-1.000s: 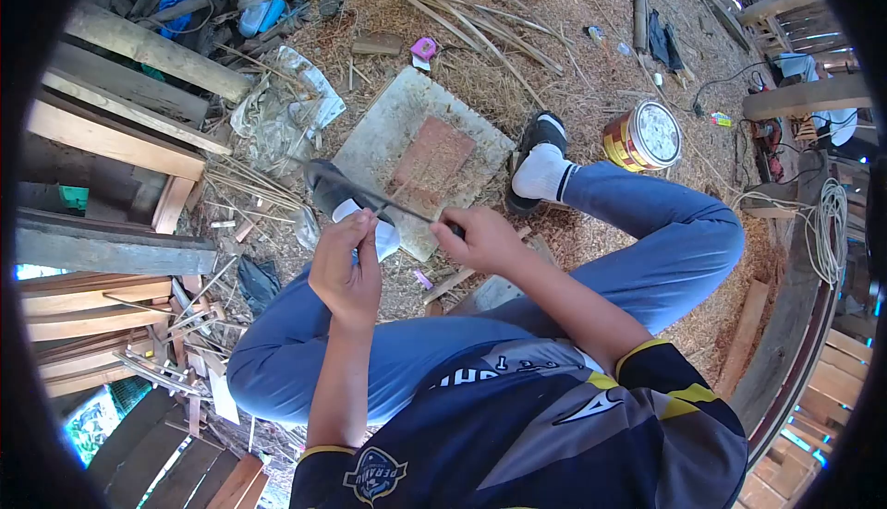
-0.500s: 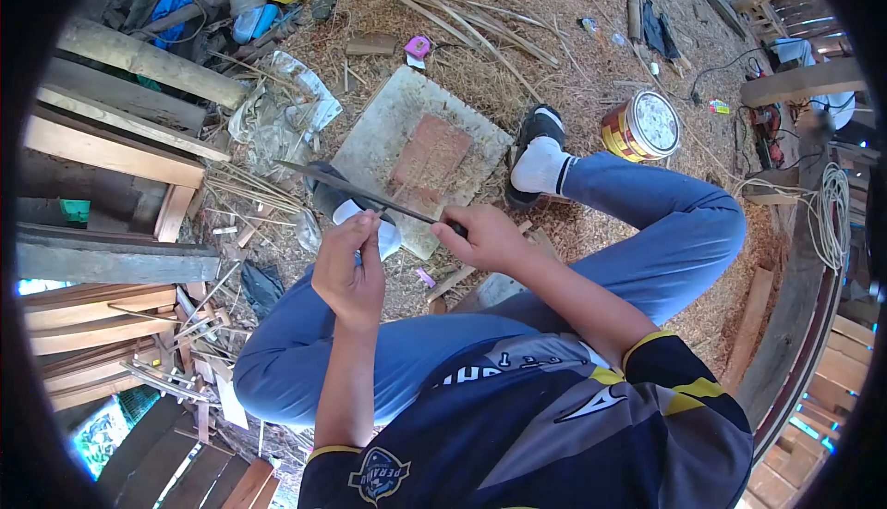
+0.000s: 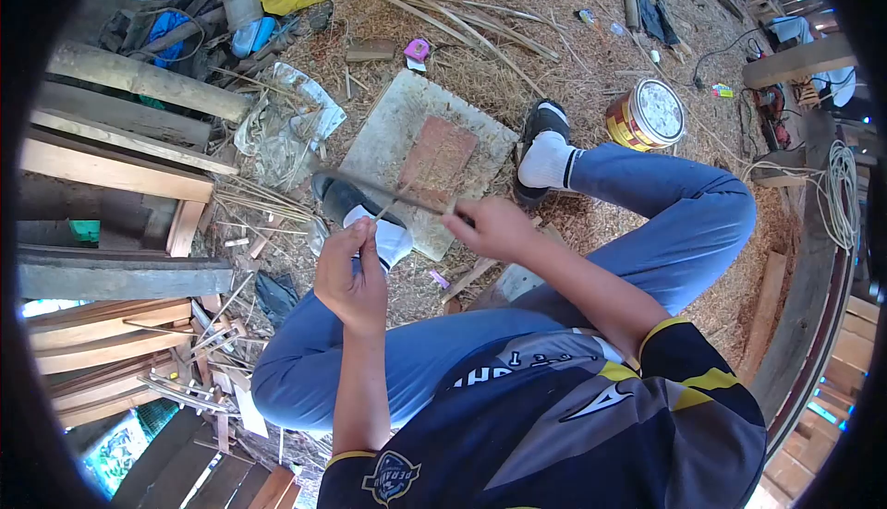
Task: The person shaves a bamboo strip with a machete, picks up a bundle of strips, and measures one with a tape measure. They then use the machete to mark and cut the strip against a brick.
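My left hand pinches a thin, light wooden strip between thumb and fingertips. Closed around the handle of a long dark blade is my right hand. The blade, partly blurred, points left and crosses the strip just above my left fingertips. Both hands are over my bent legs. Beyond them, a grey slab lies on the ground with a reddish block on it, between my two shoes.
A paint bucket stands by my right foot. Thin wooden strips and a pink tape measure lie farther off. Wooden beams line the left side; a coiled rope hangs at the right. Shavings cover the ground.
The blade has swung slightly and blurred, and my right hand has shifted a little right. More of the strip shows above my left fingertips. The whole view has shifted slightly.
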The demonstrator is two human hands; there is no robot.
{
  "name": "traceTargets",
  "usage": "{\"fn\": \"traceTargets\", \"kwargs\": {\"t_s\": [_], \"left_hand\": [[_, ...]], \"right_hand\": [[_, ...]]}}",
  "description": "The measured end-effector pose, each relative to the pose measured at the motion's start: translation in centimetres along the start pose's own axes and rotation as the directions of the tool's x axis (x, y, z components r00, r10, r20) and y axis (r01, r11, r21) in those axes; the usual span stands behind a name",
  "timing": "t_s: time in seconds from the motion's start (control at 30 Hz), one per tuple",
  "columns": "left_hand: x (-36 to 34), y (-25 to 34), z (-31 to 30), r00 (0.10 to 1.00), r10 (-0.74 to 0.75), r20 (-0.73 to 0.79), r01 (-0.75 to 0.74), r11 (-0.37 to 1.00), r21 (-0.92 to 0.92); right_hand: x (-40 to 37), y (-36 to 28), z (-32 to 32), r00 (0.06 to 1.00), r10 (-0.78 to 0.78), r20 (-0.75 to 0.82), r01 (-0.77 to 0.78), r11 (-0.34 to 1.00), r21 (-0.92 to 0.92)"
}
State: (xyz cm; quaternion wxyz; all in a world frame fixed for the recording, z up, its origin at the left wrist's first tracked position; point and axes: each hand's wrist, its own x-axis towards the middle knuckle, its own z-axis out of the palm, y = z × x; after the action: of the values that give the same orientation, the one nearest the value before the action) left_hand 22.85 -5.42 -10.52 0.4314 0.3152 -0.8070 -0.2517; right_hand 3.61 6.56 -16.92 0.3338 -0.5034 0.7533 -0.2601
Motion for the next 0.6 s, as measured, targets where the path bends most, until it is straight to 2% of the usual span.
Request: {"fn": "traceTargets", "kwargs": {"t_s": [0.1, 0.13, 0.23, 0.37, 0.4, 0.5, 0.6], "left_hand": [[0.1, 0.4, 0.4, 0.999, 0.037, -0.014, -0.037, 0.999, 0.000], [0.1, 0.4, 0.2, 0.999, 0.030, -0.014, -0.030, 1.000, 0.011], [-0.2, -0.1, -0.1, 1.000, 0.019, -0.011, -0.019, 1.000, 0.024], [-0.3, -0.2, 0.1, 1.000, -0.001, 0.000, 0.001, 1.000, 0.009], [-0.3, -0.1, 0.1, 1.000, -0.008, -0.002, 0.008, 1.000, 0.017], [-0.5, -0.9, -0.1, 0.999, -0.022, -0.026, 0.023, 0.999, 0.041], [-0.7, -1.2, 0.1, 0.999, -0.033, -0.030, 0.033, 0.999, -0.001]], "right_hand": [[-1.0, -1.1, 0.6, 0.997, -0.077, -0.020, 0.079, 0.991, 0.108], [-0.7, -0.1, 1.4, 0.995, -0.071, -0.073, 0.077, 0.993, 0.087], [0.7, 1.6, 1.0, 0.991, 0.132, 0.016, -0.132, 0.991, -0.007], [-1.6, -0.9, 0.0, 0.998, -0.058, -0.034, 0.060, 0.997, 0.044], [-1.8, -0.8, 0.8, 0.997, -0.050, -0.056, 0.056, 0.991, 0.119], [-0.1, 0.8, 2.1, 0.992, 0.117, -0.047, -0.115, 0.993, 0.041], [-0.4, 0.1, 0.6, 0.996, 0.093, 0.016, -0.094, 0.995, 0.036]]}}
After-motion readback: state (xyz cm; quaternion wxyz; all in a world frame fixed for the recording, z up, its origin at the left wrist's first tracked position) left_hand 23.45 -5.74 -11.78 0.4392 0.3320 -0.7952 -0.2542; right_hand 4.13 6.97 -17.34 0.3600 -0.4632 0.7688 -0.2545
